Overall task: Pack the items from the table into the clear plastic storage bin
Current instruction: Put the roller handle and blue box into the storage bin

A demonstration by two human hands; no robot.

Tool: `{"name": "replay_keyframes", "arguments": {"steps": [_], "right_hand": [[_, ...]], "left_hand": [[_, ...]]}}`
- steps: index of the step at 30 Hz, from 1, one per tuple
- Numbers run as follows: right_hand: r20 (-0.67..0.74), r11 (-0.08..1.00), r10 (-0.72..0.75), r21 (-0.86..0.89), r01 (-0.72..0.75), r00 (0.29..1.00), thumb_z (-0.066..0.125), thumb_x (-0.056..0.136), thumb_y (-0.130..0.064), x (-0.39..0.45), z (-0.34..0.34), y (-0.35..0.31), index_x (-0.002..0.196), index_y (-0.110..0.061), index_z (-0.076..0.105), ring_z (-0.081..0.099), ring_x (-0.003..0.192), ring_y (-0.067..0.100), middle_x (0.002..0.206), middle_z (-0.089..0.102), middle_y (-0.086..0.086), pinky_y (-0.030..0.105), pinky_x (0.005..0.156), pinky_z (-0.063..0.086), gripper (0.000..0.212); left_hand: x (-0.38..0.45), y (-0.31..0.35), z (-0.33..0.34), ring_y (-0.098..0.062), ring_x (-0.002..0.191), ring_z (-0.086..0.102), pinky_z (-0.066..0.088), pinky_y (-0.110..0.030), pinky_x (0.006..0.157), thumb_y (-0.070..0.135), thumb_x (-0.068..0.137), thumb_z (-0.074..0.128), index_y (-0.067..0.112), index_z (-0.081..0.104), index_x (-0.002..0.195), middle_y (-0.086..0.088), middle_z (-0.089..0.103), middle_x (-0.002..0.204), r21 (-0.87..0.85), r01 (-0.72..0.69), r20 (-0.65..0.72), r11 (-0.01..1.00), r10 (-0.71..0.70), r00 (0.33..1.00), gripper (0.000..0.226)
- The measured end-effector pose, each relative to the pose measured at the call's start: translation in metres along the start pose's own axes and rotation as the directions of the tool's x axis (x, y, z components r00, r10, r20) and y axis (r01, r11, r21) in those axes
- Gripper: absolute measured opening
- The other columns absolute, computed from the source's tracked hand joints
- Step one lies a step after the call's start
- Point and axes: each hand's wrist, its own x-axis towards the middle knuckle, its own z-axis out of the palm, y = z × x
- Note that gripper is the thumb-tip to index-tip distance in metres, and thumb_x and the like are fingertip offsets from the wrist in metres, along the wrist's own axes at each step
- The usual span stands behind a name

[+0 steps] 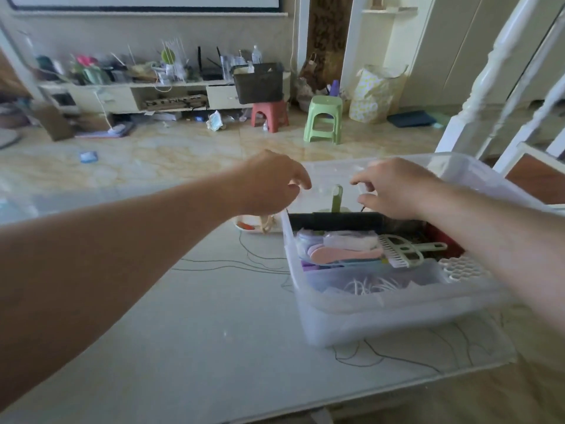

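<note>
A clear plastic storage bin [382, 316] stands on the right side of the pale glass-topped table [214, 316]. Inside it lie a black box [336, 220], a pink flat piece [345, 254], a green and white slotted scoop [406, 252], a white honeycomb piece [461, 268] and an upright green handle [336, 197]. My left hand [272, 183] reaches over the bin's far left wall with its fingertips pinched at the rim. Over the far part of the bin, my right hand [393, 188] has its fingers curled; a thin dark cord shows just under them, and the grip is blurred.
A small white tray [249, 228] with an orange item and a beige loop lies on the table, touching the bin's left side. Beyond the table are a tiled floor, a red stool [270, 115], a green stool [324, 119] and a cluttered low cabinet. White stair rails [489, 75] rise at the right.
</note>
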Motion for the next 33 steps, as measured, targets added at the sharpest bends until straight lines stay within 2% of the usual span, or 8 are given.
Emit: {"name": "replay_keyframes", "arguments": {"steps": [6, 9, 13, 15, 18, 24, 29, 33], "right_hand": [[-0.252, 0.935, -0.315, 0.083, 0.345, 0.915, 0.061, 0.094, -0.031, -0.004, -0.047, -0.145, 0.128, -0.032, 0.069, 0.059, 0.105, 0.028, 0.106, 0.055, -0.004, 0.043, 0.085, 0.053, 0.036], [-0.195, 0.872, -0.477, 0.014, 0.489, 0.857, 0.059, 0.095, -0.031, 0.001, -0.04, -0.232, 0.132, -0.032, 0.067, 0.054, 0.113, 0.029, 0.116, 0.055, -0.001, 0.048, 0.091, 0.054, 0.037], [-0.004, 0.84, -0.54, 0.059, 0.539, 0.842, 0.053, 0.099, -0.034, 0.014, 0.003, -0.325, 0.14, -0.037, 0.058, 0.046, 0.129, 0.025, 0.131, 0.05, -0.002, 0.045, 0.101, 0.049, 0.041], [0.076, 0.851, -0.522, 0.115, 0.513, 0.849, 0.053, 0.098, -0.035, 0.029, 0.032, -0.365, 0.138, -0.039, 0.058, 0.047, 0.131, 0.027, 0.133, 0.051, -0.001, 0.045, 0.101, 0.05, 0.041], [0.151, 0.892, -0.423, 0.241, 0.382, 0.894, 0.055, 0.094, -0.038, 0.057, 0.074, -0.42, 0.132, -0.031, 0.063, 0.057, 0.126, 0.029, 0.136, 0.059, 0.003, 0.042, 0.097, 0.053, 0.04], [0.215, 0.762, -0.106, 0.645, -0.059, 0.971, 0.066, 0.088, -0.064, 0.111, 0.135, -0.497, 0.079, -0.023, 0.064, 0.065, 0.084, 0.027, 0.089, 0.069, 0.0, 0.031, 0.071, 0.045, 0.042], [0.246, 0.671, -0.005, 0.719, -0.18, 0.969, 0.071, 0.083, -0.062, 0.125, 0.157, -0.513, 0.088, -0.024, 0.071, 0.066, 0.077, 0.021, 0.081, 0.066, -0.004, 0.028, 0.064, 0.044, 0.039], [0.305, 0.676, 0.008, 0.7, -0.23, 0.952, 0.068, 0.073, -0.061, 0.113, 0.14, -0.492, 0.08, -0.019, 0.075, 0.067, 0.067, 0.018, 0.071, 0.073, -0.003, 0.028, 0.057, 0.049, 0.043]], "left_hand": [[-0.13, -0.126, -0.042, -0.008, 0.099, 0.049, 0.039, -0.027, 0.088, 0.025, 0.098, 0.058, 0.04, 0.068, 0.123, 0.014, 0.065, 0.119, 0.069, 0.307, -0.086, 0.949, -0.301, 0.95, 0.031], [-0.196, -0.193, -0.027, -0.014, 0.106, 0.058, 0.044, -0.029, 0.096, 0.032, 0.094, 0.063, 0.036, 0.069, 0.123, 0.009, 0.066, 0.123, 0.074, 0.51, -0.005, 0.857, -0.511, 0.86, 0.03], [-0.261, -0.246, 0.011, -0.021, 0.095, 0.064, 0.045, -0.028, 0.078, 0.038, 0.086, 0.057, 0.037, 0.073, 0.1, 0.005, 0.071, 0.101, 0.149, 0.605, 0.001, 0.782, -0.612, 0.791, 0.022], [-0.28, -0.268, 0.023, -0.027, 0.101, 0.062, 0.044, -0.032, 0.082, 0.049, 0.078, 0.047, 0.033, 0.068, 0.092, 0.003, 0.067, 0.101, 0.177, 0.652, -0.015, 0.738, -0.66, 0.751, 0.03], [-0.299, -0.304, 0.031, -0.033, 0.118, 0.05, 0.044, -0.043, 0.102, 0.047, 0.073, 0.056, 0.046, 0.058, 0.123, 0.0, 0.056, 0.125, 0.131, 0.745, -0.102, 0.654, -0.738, 0.667, 0.049], [-0.295, -0.37, 0.052, -0.042, 0.136, 0.037, 0.037, -0.051, 0.112, 0.078, 0.067, 0.058, 0.037, 0.024, 0.155, -0.013, 0.042, 0.148, 0.149, 0.84, 0.04, 0.522, -0.852, 0.522, 0.102], [-0.287, -0.393, 0.072, -0.046, 0.132, 0.045, 0.043, -0.051, 0.107, 0.082, 0.067, 0.066, 0.046, -0.002, 0.157, -0.018, 0.038, 0.147, 0.073, 0.875, 0.121, 0.479, -0.875, 0.469, 0.119], [-0.289, -0.383, 0.068, -0.045, 0.113, 0.056, 0.053, -0.05, 0.094, 0.066, 0.062, 0.07, 0.058, 0.007, 0.148, -0.016, 0.046, 0.132, 0.013, 0.882, 0.055, 0.471, -0.881, 0.47, 0.107]]}}
